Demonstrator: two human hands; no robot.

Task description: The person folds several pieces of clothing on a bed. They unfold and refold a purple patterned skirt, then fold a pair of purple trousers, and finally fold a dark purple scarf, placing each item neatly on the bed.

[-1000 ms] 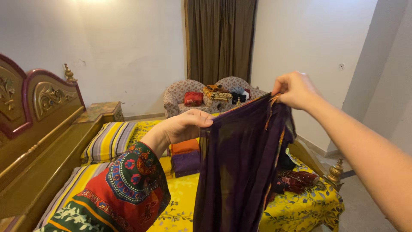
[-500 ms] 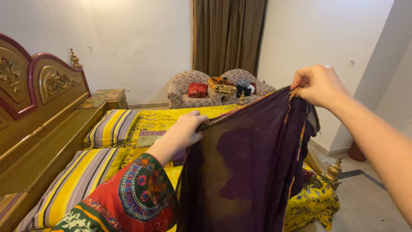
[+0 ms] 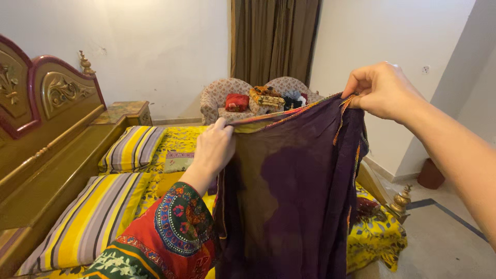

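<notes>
Head view shows your left hand (image 3: pixel 214 147) and right hand (image 3: pixel 380 90) each pinching the top edge of a thin dark purple cloth (image 3: pixel 294 196), which hangs down between them.

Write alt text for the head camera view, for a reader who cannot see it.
Two hands hold up a sheer dark purple cloth by its trimmed top edge, the left hand lower and nearer, the right hand raised higher. Behind it lie a bed with a yellow floral sheet, striped pillows and a carved wooden headboard; a patterned sofa stands before brown curtains.
</notes>
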